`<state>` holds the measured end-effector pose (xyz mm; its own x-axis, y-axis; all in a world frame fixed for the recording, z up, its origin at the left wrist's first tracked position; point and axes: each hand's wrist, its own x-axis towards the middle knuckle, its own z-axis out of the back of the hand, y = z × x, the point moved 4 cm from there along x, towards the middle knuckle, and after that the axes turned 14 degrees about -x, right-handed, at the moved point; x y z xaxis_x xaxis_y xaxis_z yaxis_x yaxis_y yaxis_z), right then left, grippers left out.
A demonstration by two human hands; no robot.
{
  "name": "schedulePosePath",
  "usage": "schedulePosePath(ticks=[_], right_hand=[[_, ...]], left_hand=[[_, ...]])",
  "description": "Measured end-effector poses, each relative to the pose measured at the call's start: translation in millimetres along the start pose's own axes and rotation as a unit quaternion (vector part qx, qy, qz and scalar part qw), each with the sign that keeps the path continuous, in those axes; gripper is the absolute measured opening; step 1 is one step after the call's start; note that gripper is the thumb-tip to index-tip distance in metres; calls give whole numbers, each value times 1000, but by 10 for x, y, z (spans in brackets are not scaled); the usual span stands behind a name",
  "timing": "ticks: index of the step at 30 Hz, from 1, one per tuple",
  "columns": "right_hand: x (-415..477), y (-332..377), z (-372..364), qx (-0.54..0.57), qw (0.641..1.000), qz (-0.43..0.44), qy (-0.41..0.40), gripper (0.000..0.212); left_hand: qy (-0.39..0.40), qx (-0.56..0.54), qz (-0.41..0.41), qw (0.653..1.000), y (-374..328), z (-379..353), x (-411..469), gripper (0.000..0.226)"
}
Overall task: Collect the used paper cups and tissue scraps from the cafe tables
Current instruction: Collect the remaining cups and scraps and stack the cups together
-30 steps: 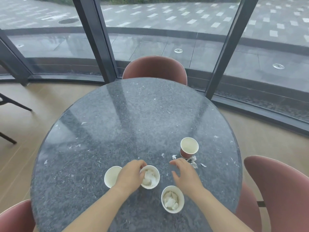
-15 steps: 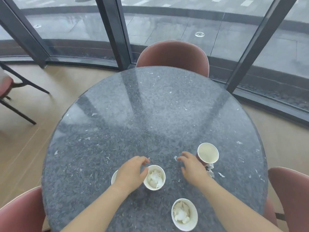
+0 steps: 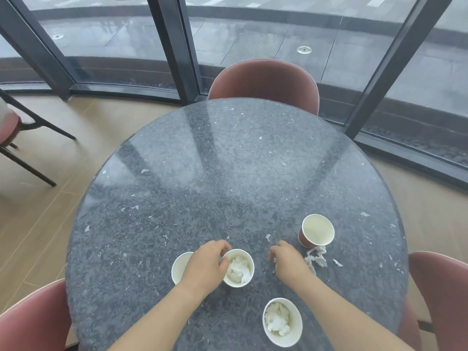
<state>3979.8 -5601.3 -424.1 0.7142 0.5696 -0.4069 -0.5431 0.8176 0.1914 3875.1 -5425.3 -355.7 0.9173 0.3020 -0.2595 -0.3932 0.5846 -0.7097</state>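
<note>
One risk: L hand grips tissue cup rim, may tip; R hand by red cup, curled, hold unclear.

Four cups stand on the table before me: the left cup and the middle cup side by side, with my left hand over both and gripping the middle cup's rim, the near cup closer to me at the right, and the far cup behind, further right. A tissue wad lies in the middle cup and another in the near cup. The tissue scraps lie on the table just before the far cup, right of my right hand.
</note>
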Motion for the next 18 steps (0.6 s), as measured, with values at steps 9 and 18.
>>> schedulePosePath(ticks=[9,18], right_hand=[[-406,586,719,142,970,92,-175,19],[-758,538,683,146,967,99,-182,27]], left_hand=[[-15,6,-6,1000,-86,111,-252,20],[-20,27,-33,999,-322,137,-527,27]])
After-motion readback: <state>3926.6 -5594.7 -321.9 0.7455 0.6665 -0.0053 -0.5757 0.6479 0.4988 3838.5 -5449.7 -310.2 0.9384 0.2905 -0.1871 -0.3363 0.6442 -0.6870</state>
